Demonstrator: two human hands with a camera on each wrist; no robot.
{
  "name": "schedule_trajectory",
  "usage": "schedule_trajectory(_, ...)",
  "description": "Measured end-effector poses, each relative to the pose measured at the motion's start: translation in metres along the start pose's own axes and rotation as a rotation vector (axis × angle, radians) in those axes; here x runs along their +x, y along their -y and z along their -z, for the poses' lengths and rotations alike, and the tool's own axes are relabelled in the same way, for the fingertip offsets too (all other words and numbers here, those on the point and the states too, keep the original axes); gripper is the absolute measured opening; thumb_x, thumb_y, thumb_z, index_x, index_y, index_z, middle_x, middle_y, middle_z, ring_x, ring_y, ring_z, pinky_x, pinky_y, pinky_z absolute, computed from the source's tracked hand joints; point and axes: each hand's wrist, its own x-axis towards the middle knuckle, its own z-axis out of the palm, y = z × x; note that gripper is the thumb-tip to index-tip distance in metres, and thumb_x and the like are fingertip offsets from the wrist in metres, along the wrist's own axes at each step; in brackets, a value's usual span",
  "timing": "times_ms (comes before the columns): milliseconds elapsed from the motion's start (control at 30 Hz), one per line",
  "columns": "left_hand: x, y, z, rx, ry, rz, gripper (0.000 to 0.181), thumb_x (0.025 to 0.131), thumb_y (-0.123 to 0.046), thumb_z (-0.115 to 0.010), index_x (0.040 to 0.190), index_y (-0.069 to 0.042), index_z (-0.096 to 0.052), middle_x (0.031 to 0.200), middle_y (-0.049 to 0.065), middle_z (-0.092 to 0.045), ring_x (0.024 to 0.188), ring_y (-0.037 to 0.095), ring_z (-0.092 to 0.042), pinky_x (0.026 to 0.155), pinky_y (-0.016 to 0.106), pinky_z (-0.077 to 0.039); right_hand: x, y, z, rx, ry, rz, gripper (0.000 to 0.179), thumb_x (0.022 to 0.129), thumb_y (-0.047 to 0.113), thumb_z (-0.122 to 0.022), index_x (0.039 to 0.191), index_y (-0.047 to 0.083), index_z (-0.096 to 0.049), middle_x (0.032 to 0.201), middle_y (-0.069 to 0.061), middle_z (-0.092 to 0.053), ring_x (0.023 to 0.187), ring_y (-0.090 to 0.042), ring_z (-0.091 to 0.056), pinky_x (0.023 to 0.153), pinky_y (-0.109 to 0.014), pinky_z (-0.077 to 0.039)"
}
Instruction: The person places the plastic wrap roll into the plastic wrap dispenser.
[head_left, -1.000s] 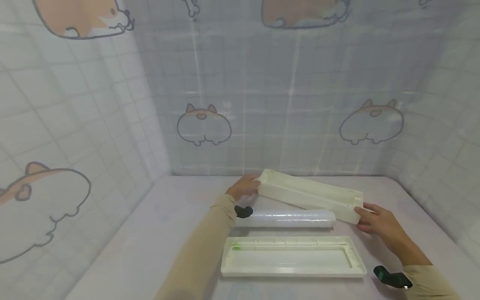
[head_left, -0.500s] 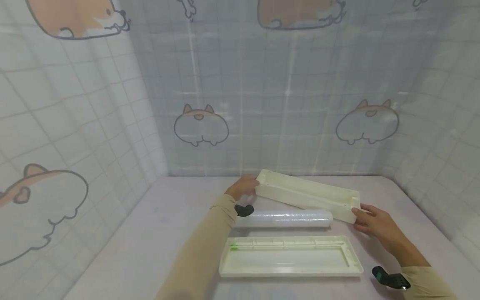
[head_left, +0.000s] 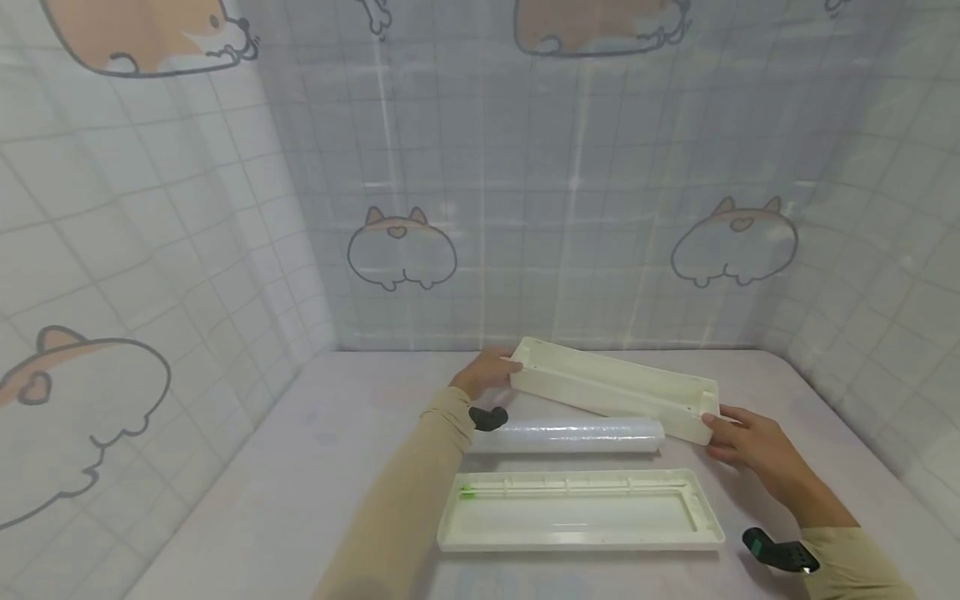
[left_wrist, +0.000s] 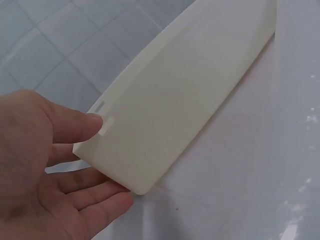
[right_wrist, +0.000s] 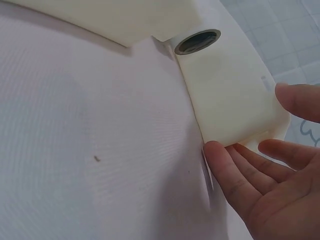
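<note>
A long, cream-white plastic box (head_left: 615,385), its hollow side up, lies slanted at the back of the table. My left hand (head_left: 486,372) holds its far left end; in the left wrist view the thumb lies on the box's upper edge (left_wrist: 170,95) and the fingers are below the end. At the other end, my right hand (head_left: 757,446) grips the box between thumb and fingers, with fingertips low by the tabletop in the right wrist view. In front of the box lies a roll of clear plastic wrap (head_left: 577,436), its left end hidden behind my left wrist.
A shallow cream-white tray-like lid (head_left: 577,548) with a green slider (head_left: 468,492) lies nearest to me, in front of the roll. Black camera mounts (head_left: 780,552) stick out from both wrists. Patterned curtains (head_left: 525,167) stand behind and on both sides.
The head view has shifted slightly. Both hands keep their hold on the box, and the box, roll and lid stay in place relative to each other.
</note>
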Motion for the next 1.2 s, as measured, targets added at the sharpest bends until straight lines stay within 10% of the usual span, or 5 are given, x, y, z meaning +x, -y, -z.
schedule_trajectory(833,-0.002,-0.002,-0.002,-0.104,-0.07,0.015,0.051,0.095,-0.011,-0.065,0.139,0.009,-0.05,0.122,0.02,-0.065,0.109,0.032,-0.066,0.096,0.039,-0.054,0.003,0.003,0.002,0.03,-0.021,0.009,0.085,0.104,0.045,-0.051,0.151,-0.017,-0.016,0.147,-0.042,-0.034,0.121,-0.041,-0.059,0.089,-0.033,-0.057)
schedule_trajectory(1200,-0.011,-0.006,0.0,-0.109,-0.065,-0.008,0.051,0.094,-0.012,-0.067,0.139,0.007,-0.052,0.13,0.02,-0.061,0.115,0.036,-0.061,0.098,0.044,-0.052,0.005,0.008,0.005,0.135,-0.023,0.072,0.081,0.104,0.038,-0.055,0.15,-0.018,-0.019,0.146,-0.04,-0.036,0.102,-0.009,-0.065,0.087,-0.026,-0.056)
